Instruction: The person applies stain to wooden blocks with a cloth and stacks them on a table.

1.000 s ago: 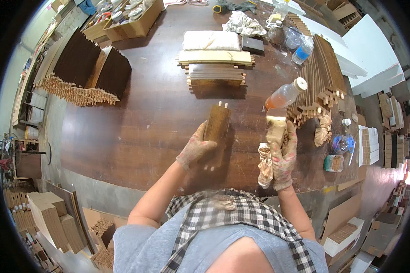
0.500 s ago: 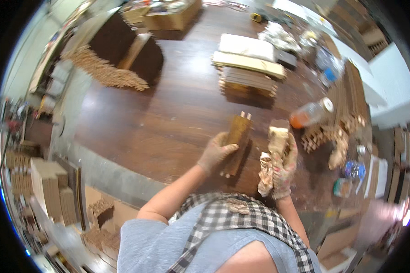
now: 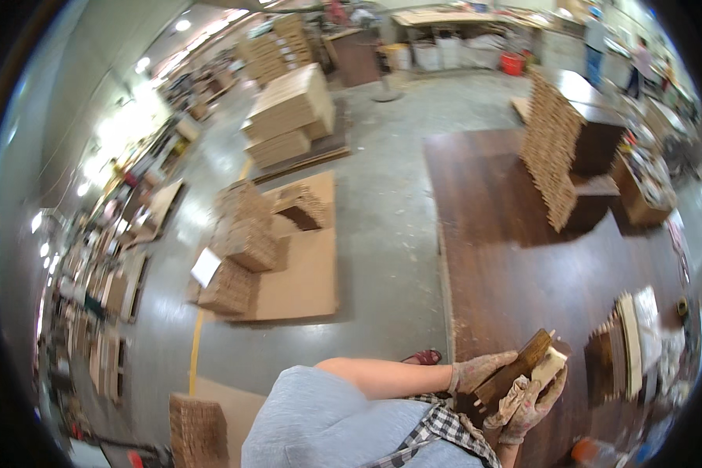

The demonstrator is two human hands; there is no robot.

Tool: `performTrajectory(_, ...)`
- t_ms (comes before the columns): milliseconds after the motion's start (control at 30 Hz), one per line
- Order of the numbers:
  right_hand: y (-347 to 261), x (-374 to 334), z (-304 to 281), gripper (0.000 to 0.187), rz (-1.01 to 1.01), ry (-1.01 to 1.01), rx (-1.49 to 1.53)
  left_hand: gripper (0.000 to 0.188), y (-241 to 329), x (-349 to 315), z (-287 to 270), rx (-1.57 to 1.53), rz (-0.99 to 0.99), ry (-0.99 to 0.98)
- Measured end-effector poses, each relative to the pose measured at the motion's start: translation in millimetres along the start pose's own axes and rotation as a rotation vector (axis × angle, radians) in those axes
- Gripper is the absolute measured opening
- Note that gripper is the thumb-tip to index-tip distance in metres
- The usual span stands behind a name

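Observation:
My left hand, in a stained pale glove, grips a dark brown wooden piece with light dowel pegs sticking out of its ends. Close beside it, my gloved right hand is closed around a small cream block, whose kind I cannot make out. A crumpled, brown-stained rag is also held by that hand. The block is right at the wooden piece's edge; whether they touch is unclear. Both hands are over the near part of the dark brown table.
On the table stand a large stack of dark boards with pegged ends, a cardboard box and a smaller pegged stack. Bundles of wooden pieces sit on cardboard on the floor at left. People stand far off.
My view has swung left, bringing the floor and stacks into sight. My hands have come together, with the cream block now next to the wooden piece.

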State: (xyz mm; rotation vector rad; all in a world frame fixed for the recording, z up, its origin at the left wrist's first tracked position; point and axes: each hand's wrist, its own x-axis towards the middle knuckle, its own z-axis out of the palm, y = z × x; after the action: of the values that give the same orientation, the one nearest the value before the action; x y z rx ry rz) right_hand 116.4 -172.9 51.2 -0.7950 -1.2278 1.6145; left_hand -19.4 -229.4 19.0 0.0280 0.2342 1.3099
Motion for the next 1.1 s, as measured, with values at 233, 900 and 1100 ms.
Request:
performTrajectory(233, -12.0, 18.1, 29.2, 0.067, 0.018, -0.186, 0.099, 0.045, -0.1, -31.0, 2.9, 0.053, 0.148, 0.248)
performTrajectory(900, -26.6, 35.8, 16.7, 0.06, -0.725, -0.286, -0.714, 0.054, -25.4, -6.2, 17.4, 0.074, 0.031, 0.147)
performTrajectory(1100, 23.8, 94.7, -50.7, 0.062, -0.445, -0.043, -0.557, 0.047, -37.4, -20.6, 18.8, 0.297, -0.176, 0.106)
